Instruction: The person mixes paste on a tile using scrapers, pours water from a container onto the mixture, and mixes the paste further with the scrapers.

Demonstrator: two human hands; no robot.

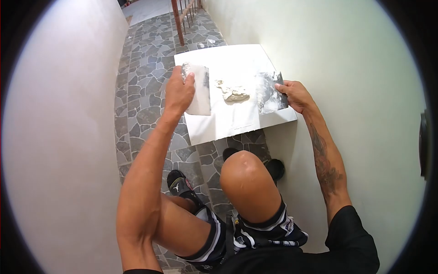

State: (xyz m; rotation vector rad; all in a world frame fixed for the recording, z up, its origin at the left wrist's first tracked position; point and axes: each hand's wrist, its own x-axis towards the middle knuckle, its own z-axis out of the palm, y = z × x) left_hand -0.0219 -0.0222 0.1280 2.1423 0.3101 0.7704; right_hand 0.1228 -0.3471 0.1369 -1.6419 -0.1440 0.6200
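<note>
My left hand (179, 93) is closed on the outer edge of a flat pale-grey rectangular plate (200, 93), thumb on its face, with a lumpy white smear near the top. On the other side, my right hand (295, 95) pinches a dark rectangular plate (270, 93) streaked with white. Between the two plates a lump of whitish paste (233, 92) sits on a white board (228, 125). Both plates are over the board, apart from the lump. What holds the board up is hidden.
Pale walls (68, 114) close in on both sides of a narrow passage with a stone-patterned floor (141, 86). A reddish-brown metal railing (178, 23) stands beyond the board. My bent knees and shoes are below it. A dark fixture (423, 144) is on the right wall.
</note>
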